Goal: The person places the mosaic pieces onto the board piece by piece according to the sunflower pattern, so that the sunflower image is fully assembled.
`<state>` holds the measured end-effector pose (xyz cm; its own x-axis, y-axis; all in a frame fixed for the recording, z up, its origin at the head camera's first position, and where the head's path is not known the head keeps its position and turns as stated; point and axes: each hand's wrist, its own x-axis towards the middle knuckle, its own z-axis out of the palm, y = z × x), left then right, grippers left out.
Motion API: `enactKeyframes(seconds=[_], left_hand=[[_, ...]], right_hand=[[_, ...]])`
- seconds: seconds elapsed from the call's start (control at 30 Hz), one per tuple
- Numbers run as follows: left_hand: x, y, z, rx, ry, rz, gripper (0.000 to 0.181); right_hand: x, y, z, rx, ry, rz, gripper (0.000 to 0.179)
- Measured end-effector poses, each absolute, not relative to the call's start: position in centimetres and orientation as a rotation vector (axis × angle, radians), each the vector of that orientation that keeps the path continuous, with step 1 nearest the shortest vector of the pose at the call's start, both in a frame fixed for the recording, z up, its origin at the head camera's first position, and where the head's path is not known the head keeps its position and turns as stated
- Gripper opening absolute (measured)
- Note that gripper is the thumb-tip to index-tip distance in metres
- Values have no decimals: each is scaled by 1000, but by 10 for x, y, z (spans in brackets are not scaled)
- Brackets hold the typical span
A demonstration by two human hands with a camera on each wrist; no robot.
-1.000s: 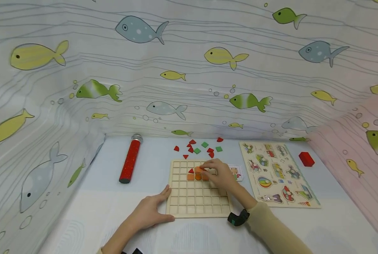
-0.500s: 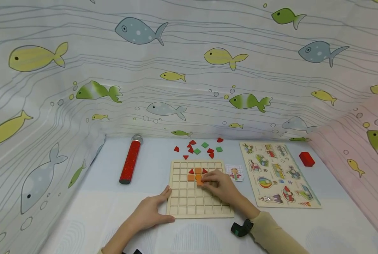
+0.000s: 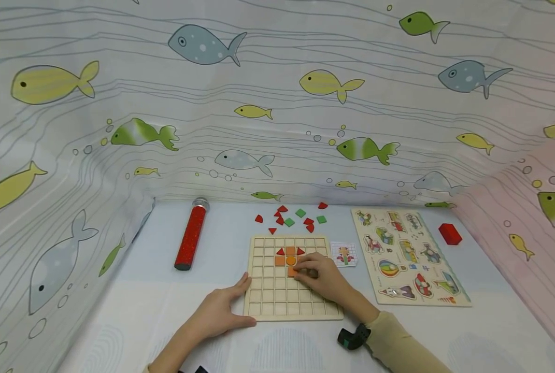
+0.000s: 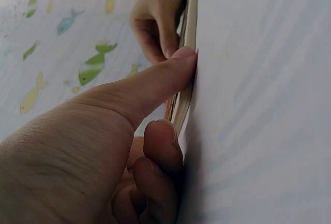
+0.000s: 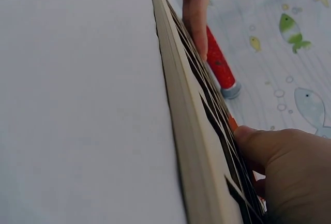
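My left hand (image 3: 218,311) holds the near left corner of a wooden grid board (image 3: 269,295). Its thumb lies at the front edge, the fingertips at the left side; the left wrist view shows the lower fingers curled. My right hand (image 3: 326,277) pinches a small orange square tile (image 3: 292,272) in the cell below an orange round tile (image 3: 290,260). Its thumb touches the tile's edge. Another orange square (image 3: 290,250) sits above the round tile, flanked by red triangles (image 3: 280,252); one more orange square (image 3: 280,261) lies left. My right fingers partly cover the orange piece on the right.
Several red and green pieces (image 3: 289,221) lie scattered behind the board. A picture card (image 3: 344,254) rests by its right edge. Farther right are a picture puzzle (image 3: 375,264) and a red block (image 3: 450,234). A red glittery tube (image 3: 190,238) lies left.
My right hand has come down from the red triangle at the upper right to the orange square, which now lies flatter below the round tile. My left hand stays put.
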<state>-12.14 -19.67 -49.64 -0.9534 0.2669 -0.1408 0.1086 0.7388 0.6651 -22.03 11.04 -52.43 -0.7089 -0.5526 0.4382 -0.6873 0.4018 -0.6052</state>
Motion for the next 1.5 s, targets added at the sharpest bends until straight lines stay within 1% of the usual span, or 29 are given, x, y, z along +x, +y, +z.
enactKeyframes(seconds=[1.0,1.5], left_hand=[[-120,-196,-496,314,2719,1026,103],[-120,-197,-494,320,2724,1015,103]], right_hand=[[-221,106,-533,1114,-2446,1156,13],[-221,105,-530,1099,-2470,1164,10]])
